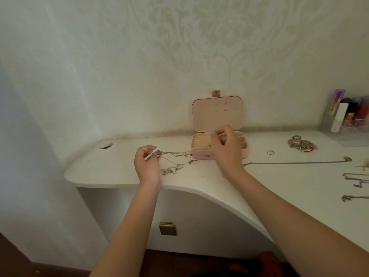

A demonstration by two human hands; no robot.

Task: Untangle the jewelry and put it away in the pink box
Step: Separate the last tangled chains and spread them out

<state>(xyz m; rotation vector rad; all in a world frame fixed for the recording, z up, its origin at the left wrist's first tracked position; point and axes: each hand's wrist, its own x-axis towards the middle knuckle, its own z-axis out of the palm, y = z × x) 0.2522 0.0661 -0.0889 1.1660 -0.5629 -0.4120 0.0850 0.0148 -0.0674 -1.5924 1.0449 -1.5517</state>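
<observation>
The pink box (pixel 199 153) stands open on the white desk against the wall, its lid (pixel 217 112) upright and pierced with small holes. My left hand (pixel 147 164) pinches a small pink pendant at the end of a thin silver necklace (pixel 173 154) that stretches toward the box. More of the tangled chain (pixel 171 169) lies on the desk below it. My right hand (pixel 226 148) hovers in front of the box with curled fingers, pinching something small at its fingertips; what it holds is too fine to make out.
A long silver chain (pixel 295 162) lies stretched across the desk (pixel 111 168) to the right. A ring (pixel 270 152) and a heap of bracelets (pixel 301 143) sit further right, with more chains (pixel 355 180) at the right edge. A clear organiser (pixel 347 116) of cosmetics stands at the back right. A round cable hole (pixel 105 145) sits at the desk's left.
</observation>
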